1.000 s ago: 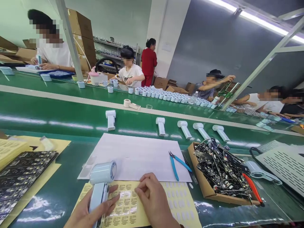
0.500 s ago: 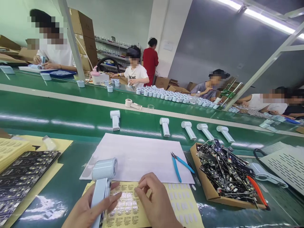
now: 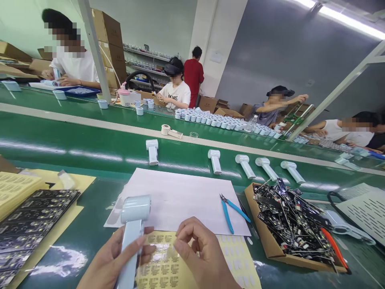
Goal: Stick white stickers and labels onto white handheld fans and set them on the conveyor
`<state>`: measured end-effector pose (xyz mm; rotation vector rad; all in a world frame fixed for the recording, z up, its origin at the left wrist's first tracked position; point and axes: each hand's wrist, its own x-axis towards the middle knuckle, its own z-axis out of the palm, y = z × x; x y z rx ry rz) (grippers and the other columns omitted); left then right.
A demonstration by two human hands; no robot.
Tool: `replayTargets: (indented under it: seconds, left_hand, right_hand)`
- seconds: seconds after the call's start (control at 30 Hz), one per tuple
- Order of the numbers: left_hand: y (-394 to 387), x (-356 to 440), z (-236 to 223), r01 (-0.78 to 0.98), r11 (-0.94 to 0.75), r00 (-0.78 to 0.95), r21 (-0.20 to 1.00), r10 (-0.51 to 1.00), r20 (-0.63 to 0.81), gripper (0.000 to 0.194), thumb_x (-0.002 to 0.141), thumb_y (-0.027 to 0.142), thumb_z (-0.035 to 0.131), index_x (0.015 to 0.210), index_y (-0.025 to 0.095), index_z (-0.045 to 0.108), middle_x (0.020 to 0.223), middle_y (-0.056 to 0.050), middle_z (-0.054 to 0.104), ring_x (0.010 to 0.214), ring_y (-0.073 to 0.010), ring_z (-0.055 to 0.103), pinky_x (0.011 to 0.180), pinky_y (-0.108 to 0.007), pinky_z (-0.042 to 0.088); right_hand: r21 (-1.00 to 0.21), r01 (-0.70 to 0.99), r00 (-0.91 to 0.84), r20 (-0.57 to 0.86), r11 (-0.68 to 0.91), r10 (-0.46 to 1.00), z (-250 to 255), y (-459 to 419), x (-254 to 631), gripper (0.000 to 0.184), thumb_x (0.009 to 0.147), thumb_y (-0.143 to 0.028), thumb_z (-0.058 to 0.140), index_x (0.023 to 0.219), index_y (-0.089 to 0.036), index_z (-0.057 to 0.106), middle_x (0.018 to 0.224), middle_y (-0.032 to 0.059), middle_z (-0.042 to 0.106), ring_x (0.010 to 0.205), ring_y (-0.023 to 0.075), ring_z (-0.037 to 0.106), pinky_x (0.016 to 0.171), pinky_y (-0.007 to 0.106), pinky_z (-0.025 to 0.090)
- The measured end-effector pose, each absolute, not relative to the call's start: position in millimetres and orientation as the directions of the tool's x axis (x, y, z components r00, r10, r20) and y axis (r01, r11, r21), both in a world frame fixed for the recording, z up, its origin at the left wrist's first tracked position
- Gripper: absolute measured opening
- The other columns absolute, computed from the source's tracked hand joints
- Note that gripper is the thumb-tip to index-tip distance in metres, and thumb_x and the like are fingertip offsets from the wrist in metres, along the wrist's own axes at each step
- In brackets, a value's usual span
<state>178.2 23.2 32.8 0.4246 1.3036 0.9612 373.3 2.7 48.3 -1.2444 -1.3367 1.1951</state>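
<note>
— What is the left hand (image 3: 116, 257) doing?
— Its grip is wrapped around the handle of a pale blue fan (image 3: 132, 233), low at the front of the green worktop (image 3: 87, 237).
— And the right hand (image 3: 201, 257)?
— Its fingertips are pinched together just over the yellow sticker sheet (image 3: 231, 257). I cannot tell if a sticker is between them.
— What is close by?
— White paper (image 3: 180, 196) and blue cutters (image 3: 230, 208).

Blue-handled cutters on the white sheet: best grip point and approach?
Take the blue-handled cutters by the two splayed blue handles, from above on the near side. They lie flat on the white sheet, jaws pointing away, handle ends toward the person, clear of the right hand.
</note>
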Motion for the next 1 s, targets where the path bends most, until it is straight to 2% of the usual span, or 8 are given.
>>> replayTargets:
  seconds: [0.1, 0.2, 0.33, 0.57, 0.7, 0.77, 0.9, 1.0]
  left_hand:
    - [29.5, 181.3, 42.9, -0.473, 0.551, -0.039, 0.687, 0.766, -0.641, 0.051, 0.058, 0.049, 0.093, 0.098, 0.022, 0.078, 0.098, -0.007, 0.081, 0.087, -0.0269, 0.074, 0.063, -0.026, 0.06]
    - [35.5, 184.9, 48.3, -0.531, 0.524, 0.076, 0.666, 0.812, -0.578, 0.054, 0.071, 0.054, 0.083, 0.113, 0.02, 0.075, 0.113, -0.008, 0.079, 0.109, -0.03, 0.07, 0.081, -0.03, 0.061]
    - [39.0, 188.1, 52.5, -0.546, 0.492, -0.022, 0.678, 0.801, -0.599, 0.045, 0.084, 0.046, 0.074, 0.122, 0.02, 0.072, 0.117, -0.008, 0.078, 0.112, -0.0293, 0.07, 0.082, -0.033, 0.062]
    - [41.7, 186.0, 52.9, -0.535, 0.499, 0.001, 0.681, 0.807, -0.591, 0.053, 0.083, 0.047, 0.076, 0.129, 0.022, 0.069, 0.113, -0.008, 0.078, 0.107, -0.03, 0.072, 0.079, -0.034, 0.063]
    - [43.5, 188.5, 56.9, -0.57, 0.5, -0.011, 0.652, 0.789, -0.615, 0.047, 0.086, 0.034, 0.074, 0.131, 0.022, 0.068, 0.114, -0.006, 0.078, 0.107, -0.025, 0.072, 0.078, -0.028, 0.062]
    - [43.7, 190.1, 61.6, -0.582, 0.501, -0.003, 0.641, 0.786, -0.618, 0.048, 0.084, 0.025, 0.075, 0.13, 0.018, 0.067, 0.113, -0.008, 0.079, 0.105, -0.0244, 0.073, 0.078, -0.027, 0.062]
    - [51.5, 187.2, 76.4, -0.515, 0.536, 0.061, 0.668, 0.801, -0.596, 0.052, 0.08, 0.027, 0.079, 0.128, 0.013, 0.069, 0.111, -0.014, 0.079, 0.1, -0.0289, 0.075, 0.076, -0.03, 0.062]
    - [79.6, 172.2, 85.6, -0.468, 0.497, 0.036, 0.73, 0.837, -0.546, 0.039, 0.08, 0.013, 0.073, 0.119, 0.012, 0.074, 0.103, -0.011, 0.081, 0.098, -0.0278, 0.076, 0.076, -0.028, 0.061]
  right_hand:
    - [-1.0, 0.017, -0.142, -0.023, -0.021, 0.99, 60.1, 5.7, 351.9, 0.01, 0.079, -0.028, 0.071, 0.077, -0.021, 0.065, 0.089, 0.0015, 0.062, 0.071, 0.0133, 0.053, 0.051, 0.022, 0.034]
    - [-0.999, 0.018, -0.171, -0.044, -0.042, 0.984, 63.3, 10.9, 333.9, 0.009, 0.074, -0.014, 0.069, 0.072, -0.021, 0.063, 0.091, 0.0014, 0.063, 0.085, 0.0159, 0.062, 0.055, 0.021, 0.037]
    - [-0.994, 0.107, -0.166, -0.043, -0.025, 0.985, 65.4, 17.8, 324.0, 0.014, 0.076, -0.011, 0.068, 0.071, -0.022, 0.061, 0.096, 0.0013, 0.061, 0.089, 0.017, 0.064, 0.063, 0.023, 0.044]
    - [-0.968, 0.248, -0.146, -0.008, 0.029, 0.989, 61.8, 21.9, 319.1, 0.017, 0.077, -0.009, 0.07, 0.071, -0.021, 0.06, 0.097, -0.0004, 0.061, 0.075, 0.0132, 0.061, 0.07, 0.026, 0.049]
    - [-0.924, 0.317, -0.149, 0.171, 0.211, 0.974, 50.9, 23.4, 316.0, 0.019, 0.077, -0.006, 0.066, 0.076, -0.022, 0.056, 0.097, 0.0002, 0.059, 0.078, 0.014, 0.06, 0.07, 0.028, 0.046]
    - [-0.949, 0.219, -0.118, 0.205, 0.227, 0.972, 48.6, 25.6, 317.1, 0.016, 0.079, -0.009, 0.064, 0.076, -0.022, 0.055, 0.094, 0.0005, 0.058, 0.077, 0.0138, 0.058, 0.066, 0.026, 0.044]
    - [-0.991, -0.021, 0.005, 0.133, 0.133, 0.991, 49.4, 34.6, 332.1, 0.014, 0.092, -0.029, 0.062, 0.082, -0.022, 0.057, 0.093, 0.0021, 0.056, 0.07, 0.0134, 0.053, 0.05, 0.024, 0.036]
    - [-0.96, 0.244, 0.076, 0.164, 0.141, 0.984, 44.0, 42.6, 353.7, 0.015, 0.094, -0.028, 0.061, 0.081, -0.022, 0.058, 0.094, 0.0023, 0.06, 0.073, 0.0144, 0.056, 0.055, 0.025, 0.037]
